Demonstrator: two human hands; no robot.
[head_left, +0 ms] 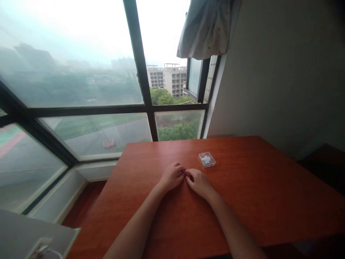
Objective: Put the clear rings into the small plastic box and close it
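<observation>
My left hand (pixel 173 176) and my right hand (pixel 198 181) meet over the middle of the reddish-brown wooden table (pixel 161 230). Their fingertips are pressed together in a pinch. Whatever lies between them, if anything, is too small and too hidden to name. Just beyond my right hand sits a small clear plastic box (pixel 207 159) with whitish bits inside, apart from my fingers. Both forearms reach in from the near edge.
Windows with dark frames (pixel 151 124) stand behind the table, and one pane at the right is swung outward. A grey curtain (pixel 206 32) hangs above it. A plain wall (pixel 269 72) runs along the right. At lower left is a white panel (pixel 24 233) with a socket and cable.
</observation>
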